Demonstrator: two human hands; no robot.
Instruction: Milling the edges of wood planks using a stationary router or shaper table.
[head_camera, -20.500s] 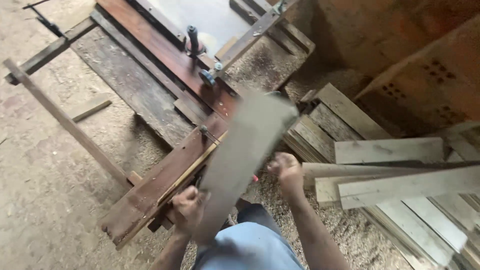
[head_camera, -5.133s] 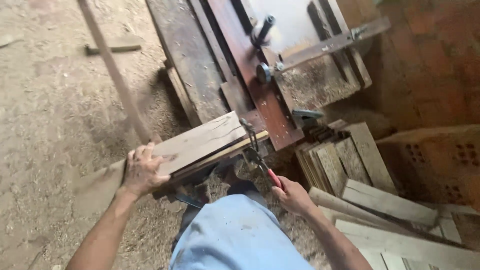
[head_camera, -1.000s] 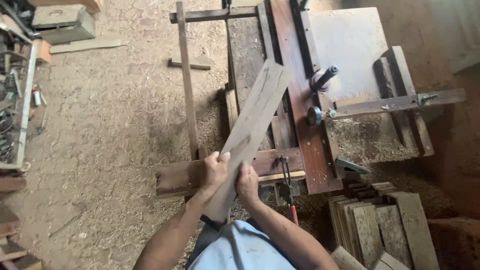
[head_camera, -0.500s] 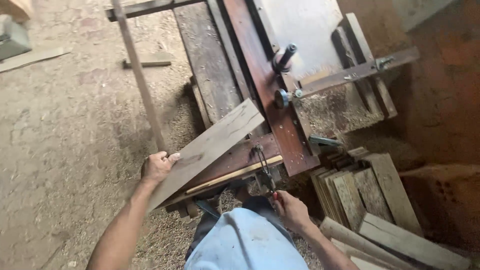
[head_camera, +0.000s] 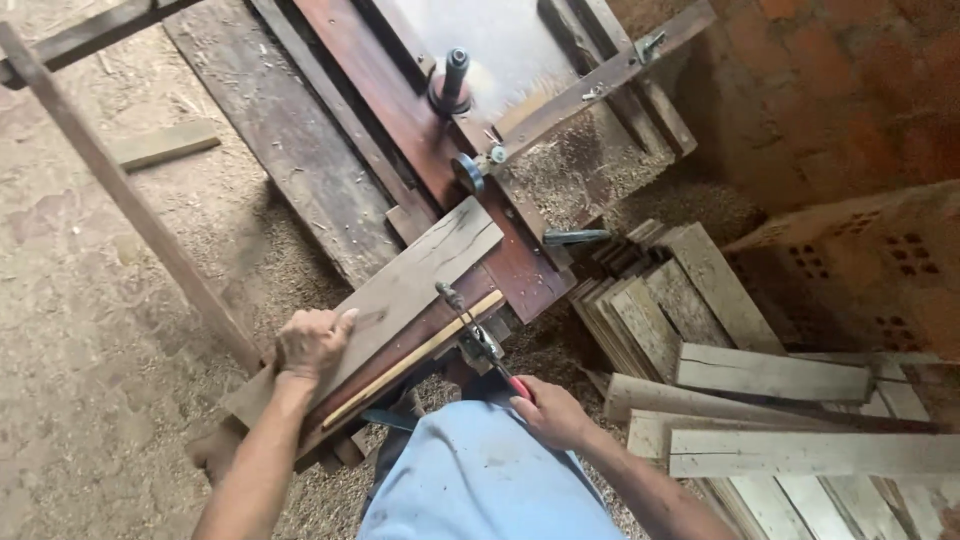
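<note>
Head view looks down on the sawdust floor (head_camera: 110, 300), and at far left a long thin batten (head_camera: 130, 210) leans across it. My left hand (head_camera: 312, 342) lies flat on the grey plank (head_camera: 400, 290), fingers spread and pressing down, not closed around it; I judge this keeps the plank steady on the dark red saw table (head_camera: 400, 110), where its far end rests. Beside the plank runs a pale thin strip (head_camera: 420, 352), along the edge. My right hand (head_camera: 548, 412) has its grip clenched on a red-handled lever (head_camera: 500, 368), close to my body, so both are in easy reach. Further right, cut boards (head_camera: 770, 375) lie stacked beside the brick wall (head_camera: 850, 110). What the lever is fixed to is hidden under the table edge, and my blue shirt (head_camera: 480, 470) covers the ground below.
</note>
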